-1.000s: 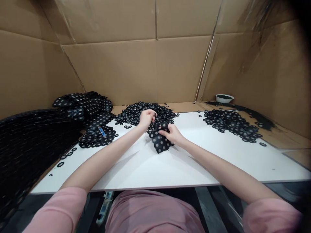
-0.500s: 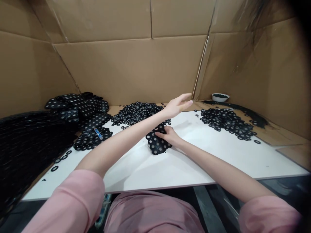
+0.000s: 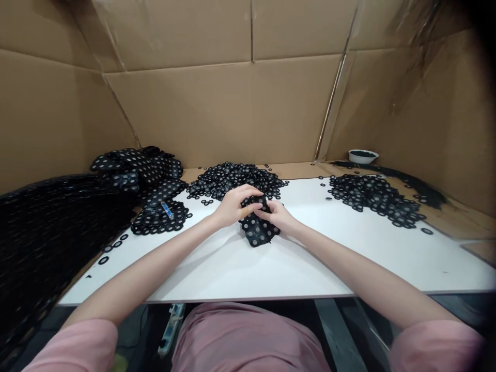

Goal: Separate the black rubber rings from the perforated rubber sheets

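A black rubber sheet with rows of round holes [image 3: 259, 233] stands tilted over the middle of the white board. My right hand [image 3: 282, 219] grips its right side, thumb across the front. At the upper left edge of the sheet is my left hand [image 3: 233, 205], its fingers and thumb closing on the top part. My fingers hide whatever small piece may lie between them. Just behind the hands sits a heap of loose black rings [image 3: 228, 178].
Another heap of rings [image 3: 374, 199] lies on the right of the white board [image 3: 325, 258]. More perforated sheets [image 3: 139, 168] pile up at the left, with a small blue cutter-like strip [image 3: 167, 209] on them. A white bowl [image 3: 362, 156] stands at the back right. Cardboard walls [image 3: 201, 113] surround the board.
My left hand has come back from above the board's right side, down to the sheet's top edge, and its fingers have closed there. My right hand still holds the sheet.
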Demonstrator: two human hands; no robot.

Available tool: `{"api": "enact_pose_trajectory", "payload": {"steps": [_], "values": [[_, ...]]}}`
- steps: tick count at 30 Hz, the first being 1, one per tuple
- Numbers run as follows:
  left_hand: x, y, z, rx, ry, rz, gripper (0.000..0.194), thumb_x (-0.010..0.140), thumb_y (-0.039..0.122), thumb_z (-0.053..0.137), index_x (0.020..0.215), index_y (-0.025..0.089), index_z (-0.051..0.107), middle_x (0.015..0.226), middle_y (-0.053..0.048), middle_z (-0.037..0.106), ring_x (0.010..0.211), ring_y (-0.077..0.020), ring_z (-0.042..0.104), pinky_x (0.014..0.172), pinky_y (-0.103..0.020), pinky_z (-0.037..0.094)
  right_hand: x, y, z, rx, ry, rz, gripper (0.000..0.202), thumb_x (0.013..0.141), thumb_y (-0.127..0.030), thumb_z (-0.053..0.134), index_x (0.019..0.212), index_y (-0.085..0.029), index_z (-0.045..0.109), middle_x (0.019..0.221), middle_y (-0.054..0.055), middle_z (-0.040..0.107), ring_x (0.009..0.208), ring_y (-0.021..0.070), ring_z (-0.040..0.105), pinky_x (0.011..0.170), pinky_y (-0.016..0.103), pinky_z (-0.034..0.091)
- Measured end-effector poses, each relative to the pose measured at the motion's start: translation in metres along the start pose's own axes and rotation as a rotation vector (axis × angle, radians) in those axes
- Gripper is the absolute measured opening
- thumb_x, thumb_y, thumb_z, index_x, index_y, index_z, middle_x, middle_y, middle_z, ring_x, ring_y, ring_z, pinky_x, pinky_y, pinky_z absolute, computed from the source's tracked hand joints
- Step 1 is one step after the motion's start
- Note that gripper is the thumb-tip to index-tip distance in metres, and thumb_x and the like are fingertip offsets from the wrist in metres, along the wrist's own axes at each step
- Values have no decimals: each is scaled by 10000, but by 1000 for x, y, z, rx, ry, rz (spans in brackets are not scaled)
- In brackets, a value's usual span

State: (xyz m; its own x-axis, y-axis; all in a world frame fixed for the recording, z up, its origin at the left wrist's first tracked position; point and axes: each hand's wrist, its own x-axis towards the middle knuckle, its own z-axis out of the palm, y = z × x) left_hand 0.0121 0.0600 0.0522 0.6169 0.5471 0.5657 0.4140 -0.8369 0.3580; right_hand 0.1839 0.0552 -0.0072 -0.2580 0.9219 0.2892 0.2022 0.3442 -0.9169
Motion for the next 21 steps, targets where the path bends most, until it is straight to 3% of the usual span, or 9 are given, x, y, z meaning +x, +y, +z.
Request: {"api": "enact_pose_trajectory", "payload": {"steps": [5,10,14,18,21], "values": [[-7,-5,14,-45,36,-81,250,863,312,544,1048,202,670,989,-63,678,876,-177,620,793,-285,465,1,-2,0,-4,-44,-53,354,696,-481,599,614,-172,449,589,-27,419,565,109,367,519,244,277],[-5,-9,12,-278,-23,-184,251,847,346,551,947,179,710,911,-59,702,827,-176,628,732,-256,457,0,-5,1,37,-107,-55,336,686,-456,578,593,-183,408,566,-35,382,551,101,332,520,243,268],[-5,-7,15,-375,30,-297,249,819,366,569,839,159,704,843,-45,702,779,-167,621,700,-245,456,0,-9,2,19,-103,-71,342,686,-416,572,555,-190,352,542,-37,356,533,99,313,515,245,254],[1,-18,20,-525,153,-373,266,789,382,585,718,139,666,666,-20,647,619,-134,578,595,-235,446,0,-12,4,24,-103,-118,261,686,-377,575,579,-183,437,579,-14,476,577,133,431,566,260,335],[10,-46,12,-670,405,-487,277,756,398,613,714,126,644,604,-14,612,526,-109,551,559,-238,457,-1,-11,4,18,-107,-108,191,696,-359,573,662,-172,555,688,25,604,690,191,544,664,301,404]]}}
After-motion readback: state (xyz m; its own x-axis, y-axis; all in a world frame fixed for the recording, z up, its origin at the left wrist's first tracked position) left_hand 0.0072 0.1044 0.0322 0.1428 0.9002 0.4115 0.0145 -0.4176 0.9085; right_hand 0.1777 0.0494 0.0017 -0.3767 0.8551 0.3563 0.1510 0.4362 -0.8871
